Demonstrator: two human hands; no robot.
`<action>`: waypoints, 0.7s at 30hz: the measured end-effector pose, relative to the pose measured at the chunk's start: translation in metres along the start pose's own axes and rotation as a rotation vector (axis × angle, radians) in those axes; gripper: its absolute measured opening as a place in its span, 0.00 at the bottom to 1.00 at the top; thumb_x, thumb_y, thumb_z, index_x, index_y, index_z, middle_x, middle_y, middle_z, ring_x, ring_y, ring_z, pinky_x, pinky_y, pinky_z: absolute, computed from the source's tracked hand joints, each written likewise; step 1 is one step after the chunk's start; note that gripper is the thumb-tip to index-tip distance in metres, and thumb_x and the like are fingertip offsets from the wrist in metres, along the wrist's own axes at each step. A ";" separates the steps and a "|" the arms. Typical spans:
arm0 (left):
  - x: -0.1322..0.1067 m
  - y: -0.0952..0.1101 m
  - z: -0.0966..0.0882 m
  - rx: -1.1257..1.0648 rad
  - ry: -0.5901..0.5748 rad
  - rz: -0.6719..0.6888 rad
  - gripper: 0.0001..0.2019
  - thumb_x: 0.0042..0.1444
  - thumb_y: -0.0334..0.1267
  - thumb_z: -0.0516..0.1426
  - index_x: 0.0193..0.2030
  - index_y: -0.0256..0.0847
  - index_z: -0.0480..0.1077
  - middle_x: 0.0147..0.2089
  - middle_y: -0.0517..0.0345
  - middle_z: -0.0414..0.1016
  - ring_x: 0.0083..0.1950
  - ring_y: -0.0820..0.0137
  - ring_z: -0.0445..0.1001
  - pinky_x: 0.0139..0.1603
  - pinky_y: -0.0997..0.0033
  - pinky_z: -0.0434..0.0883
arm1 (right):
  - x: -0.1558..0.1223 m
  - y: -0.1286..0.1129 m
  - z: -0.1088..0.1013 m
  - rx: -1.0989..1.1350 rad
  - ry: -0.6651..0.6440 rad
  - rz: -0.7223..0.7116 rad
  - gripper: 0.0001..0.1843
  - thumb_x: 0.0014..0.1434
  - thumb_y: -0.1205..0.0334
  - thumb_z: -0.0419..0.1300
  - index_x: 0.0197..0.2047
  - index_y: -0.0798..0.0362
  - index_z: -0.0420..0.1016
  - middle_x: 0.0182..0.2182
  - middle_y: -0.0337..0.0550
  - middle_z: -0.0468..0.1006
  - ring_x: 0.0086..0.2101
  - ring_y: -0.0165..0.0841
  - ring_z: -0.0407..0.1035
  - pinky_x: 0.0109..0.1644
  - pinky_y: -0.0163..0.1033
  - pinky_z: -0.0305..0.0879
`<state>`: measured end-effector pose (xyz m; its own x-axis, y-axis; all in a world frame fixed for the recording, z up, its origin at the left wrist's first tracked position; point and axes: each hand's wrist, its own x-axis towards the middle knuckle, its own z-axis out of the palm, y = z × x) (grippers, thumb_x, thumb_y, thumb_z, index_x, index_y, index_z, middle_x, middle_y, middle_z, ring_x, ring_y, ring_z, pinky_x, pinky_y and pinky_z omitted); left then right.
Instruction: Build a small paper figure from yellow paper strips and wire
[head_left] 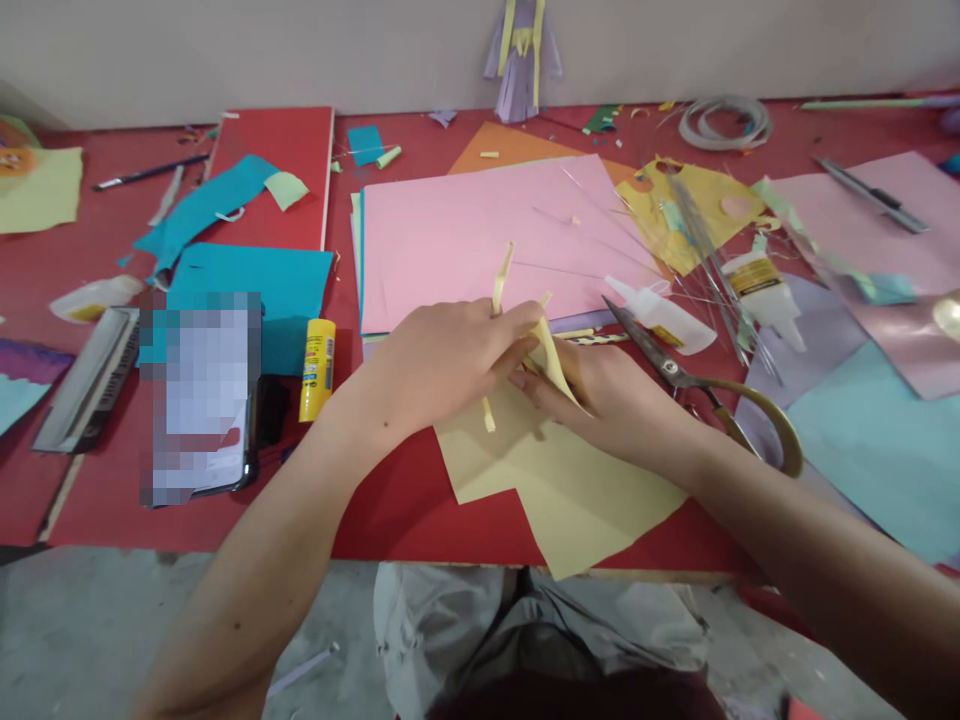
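Note:
Both hands meet over the table's front half around a small curled piece of pale yellow paper (553, 358). My left hand (457, 350) is closed on it, thumb and fingers pinching from the left. A narrow pale yellow strip (504, 272) sticks up by the left fingers, and another end shows below them. From the other side my right hand (626, 395) grips the same curled piece between thumb and fingers. Some fingertips are hidden behind the paper. Beneath the hands lies a cut pale yellow sheet (585, 500), partly covered by them.
Scissors (675, 375) lie open beside my right hand, near a white glue bottle (667, 315). A pink paper stack (480, 240) lies behind. To the left are a yellow glue stick (318, 370) and a phone (206, 400). A purple paper figure (523, 65) leans at the wall.

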<state>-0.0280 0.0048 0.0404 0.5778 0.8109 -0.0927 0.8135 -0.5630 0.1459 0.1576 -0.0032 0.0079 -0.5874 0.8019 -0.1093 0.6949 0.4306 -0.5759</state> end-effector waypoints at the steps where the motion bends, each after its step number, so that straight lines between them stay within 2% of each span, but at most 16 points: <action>1: 0.000 0.000 0.000 0.000 -0.001 0.000 0.17 0.70 0.42 0.44 0.61 0.45 0.60 0.42 0.52 0.76 0.40 0.63 0.77 0.34 0.70 0.67 | 0.000 0.000 0.000 0.001 0.001 0.001 0.12 0.66 0.56 0.50 0.33 0.53 0.64 0.25 0.41 0.73 0.24 0.32 0.65 0.28 0.36 0.51; 21: 0.000 0.001 -0.001 -0.004 -0.003 0.002 0.16 0.70 0.41 0.43 0.59 0.45 0.61 0.40 0.53 0.75 0.39 0.63 0.77 0.33 0.71 0.66 | 0.000 0.000 -0.001 0.006 0.001 -0.006 0.13 0.67 0.55 0.48 0.35 0.53 0.65 0.27 0.42 0.75 0.25 0.32 0.67 0.29 0.36 0.53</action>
<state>-0.0272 0.0048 0.0412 0.5800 0.8090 -0.0955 0.8118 -0.5643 0.1502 0.1577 -0.0028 0.0088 -0.5909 0.7999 -0.1049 0.6888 0.4326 -0.5817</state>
